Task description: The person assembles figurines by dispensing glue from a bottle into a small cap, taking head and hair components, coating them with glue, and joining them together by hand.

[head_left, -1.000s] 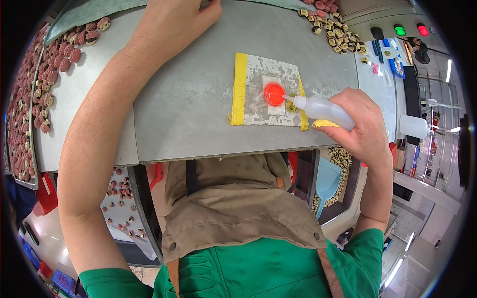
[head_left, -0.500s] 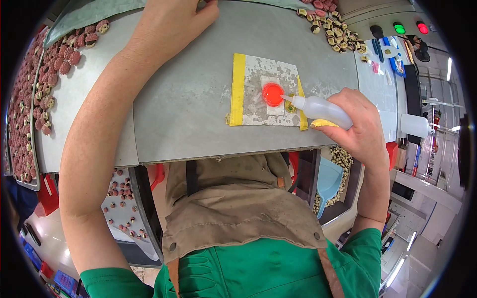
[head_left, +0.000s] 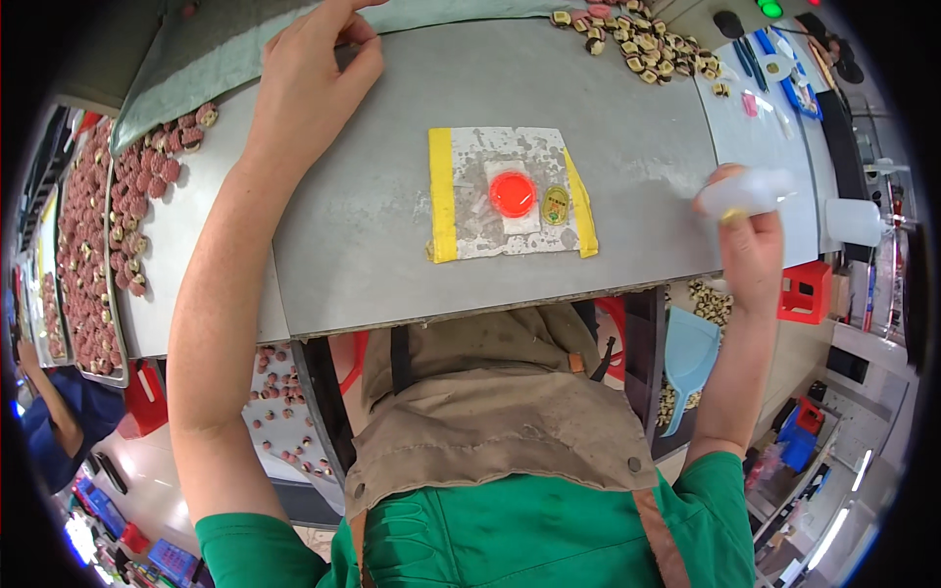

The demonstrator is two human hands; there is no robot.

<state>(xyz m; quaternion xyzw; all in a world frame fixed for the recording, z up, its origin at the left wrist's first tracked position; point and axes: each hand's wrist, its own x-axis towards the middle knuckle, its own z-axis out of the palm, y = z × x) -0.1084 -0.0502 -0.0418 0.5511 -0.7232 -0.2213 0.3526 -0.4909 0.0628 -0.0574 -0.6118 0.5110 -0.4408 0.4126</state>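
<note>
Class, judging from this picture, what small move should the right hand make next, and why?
Perhaps set the bottle down at the right of the table, since the right hand holds it out on that side, away from the red dish.

Grey counter (head_left: 358, 225) marked by whitish scuffs. Near middle, stained white board (head_left: 466, 245) laid flat, edged left and right by yellow strips (head_left: 441, 196). At left, bumpy pinkish pieces (head_left: 157, 176) clustered. Along far left edge, pale green sheet (head_left: 225, 64) spread. Toward far right, dark-and-cream pieces (head_left: 647, 51) strewn closely; one stray piece (head_left: 721, 89) left just beside. Small pink item (head_left: 750, 104) placed on whiter right-hand section (head_left: 745, 142).
</note>
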